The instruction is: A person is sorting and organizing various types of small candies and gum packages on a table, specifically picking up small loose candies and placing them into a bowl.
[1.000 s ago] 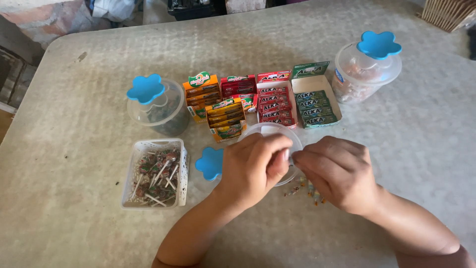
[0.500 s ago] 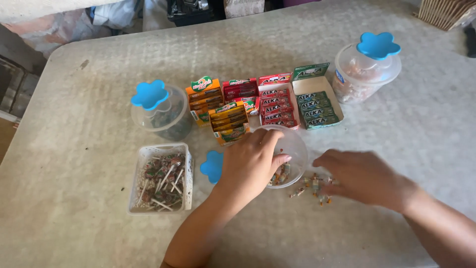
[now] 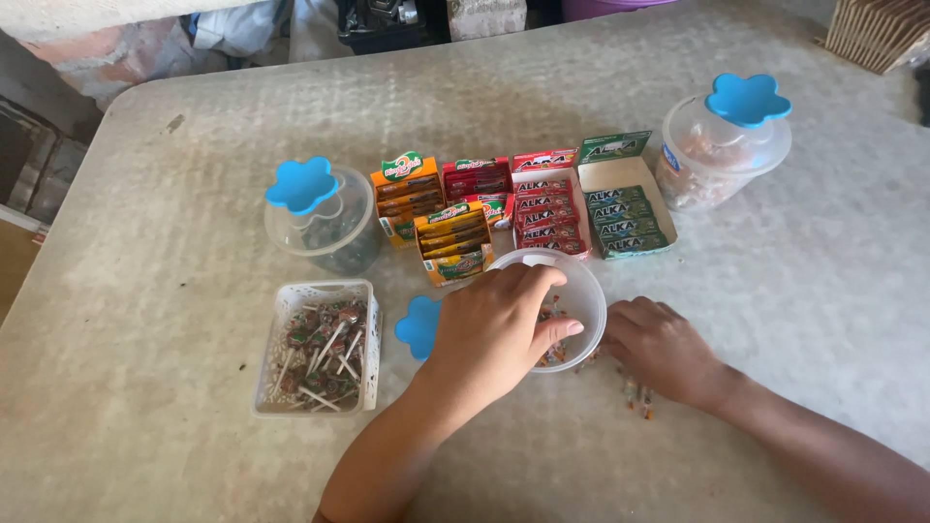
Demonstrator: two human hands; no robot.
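L hand grips the rim of a clear round tub at counter centre, fingers curled over its edge. R hand, at the tub's 3 o'clock, lies flat w/ fingers loosely spread on small loose candies (holding nothing I can see). Blue lid at 9 o'clock.

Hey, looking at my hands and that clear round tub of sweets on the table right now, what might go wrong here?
1. The left hand grips the rim of the clear round plastic tub from above; pressing on one side might tip it and spill the sweets inside.
2. Small wrapped sweets lie loose on the grey table beside the right hand; a sweep of that hand may scatter them.
3. The blue flower-shaped lid lies off the tub, so nothing closes it.
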